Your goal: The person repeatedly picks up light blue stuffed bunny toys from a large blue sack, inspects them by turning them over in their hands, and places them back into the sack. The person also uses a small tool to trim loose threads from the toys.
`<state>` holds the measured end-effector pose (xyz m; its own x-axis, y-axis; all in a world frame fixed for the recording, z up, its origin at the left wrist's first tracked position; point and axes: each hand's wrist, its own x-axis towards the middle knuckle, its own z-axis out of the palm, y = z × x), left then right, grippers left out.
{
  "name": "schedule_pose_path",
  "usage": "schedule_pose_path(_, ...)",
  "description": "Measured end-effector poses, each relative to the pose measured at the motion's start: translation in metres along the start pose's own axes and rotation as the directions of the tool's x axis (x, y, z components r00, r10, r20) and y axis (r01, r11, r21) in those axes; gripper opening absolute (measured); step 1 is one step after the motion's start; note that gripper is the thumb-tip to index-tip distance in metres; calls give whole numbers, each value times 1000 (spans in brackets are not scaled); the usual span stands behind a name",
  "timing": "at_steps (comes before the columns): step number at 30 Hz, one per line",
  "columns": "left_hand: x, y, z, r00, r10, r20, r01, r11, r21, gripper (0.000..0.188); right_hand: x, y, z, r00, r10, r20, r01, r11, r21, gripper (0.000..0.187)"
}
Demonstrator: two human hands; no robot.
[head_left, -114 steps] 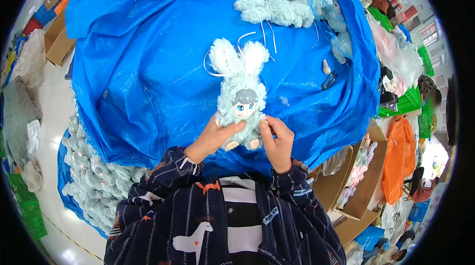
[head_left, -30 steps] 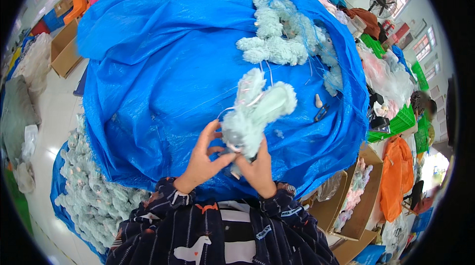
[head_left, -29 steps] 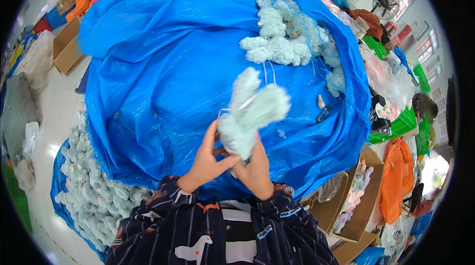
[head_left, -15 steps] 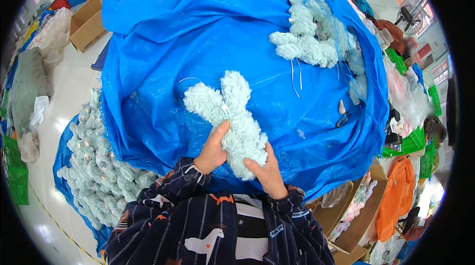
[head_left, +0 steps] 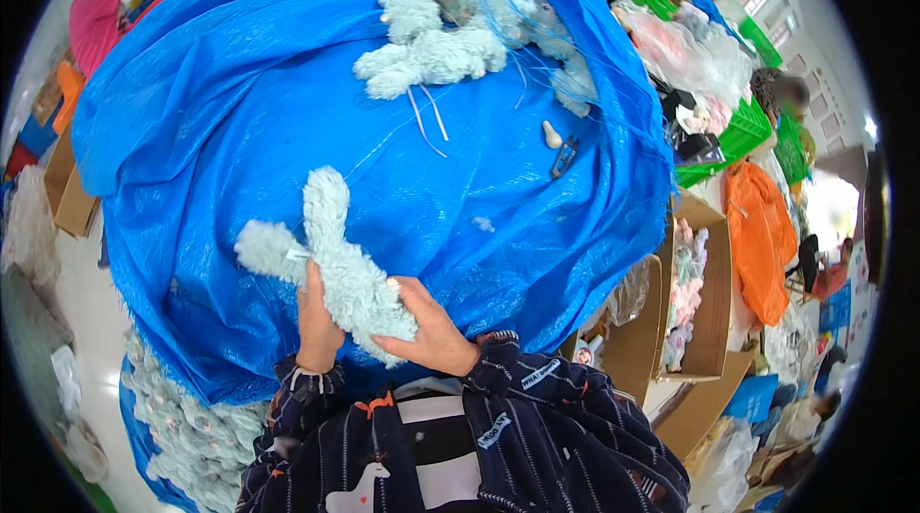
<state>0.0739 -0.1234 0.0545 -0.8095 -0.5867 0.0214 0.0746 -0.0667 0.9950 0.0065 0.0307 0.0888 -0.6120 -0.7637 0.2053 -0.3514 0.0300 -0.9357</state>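
Observation:
A fluffy pale mint plush toy with two long limbs or ears pointing away from me is held over the blue tarp. My left hand grips its left side, thumb beside a small white tag. My right hand is closed around its near right end. Farther off on the tarp lie several similar plush pieces, with loose blue strands over them and white cords trailing out. To the right are a small beige peg-like piece and a small black tool.
More mint plush pieces are heaped at lower left, beside the tarp. Open cardboard boxes stand at right, near an orange cloth and green crates. A person in pink is at far left.
My view has swung to the right, so the tarp and its contents appear farther left. Both hands keep hold of the plush toy, and my right hand has shifted its fingers on the near end.

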Motion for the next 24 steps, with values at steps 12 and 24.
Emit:
schedule_pose_path(12,-13,-8,6,991,135,-12,-135,990,28,25,-11,7,8,963,268,-6,-230,840,491,58)
schedule_pose_path(24,-9,20,14,977,-206,-54,160,878,-452,30,-12,5,8,968,249,29,-240,886,396,57)
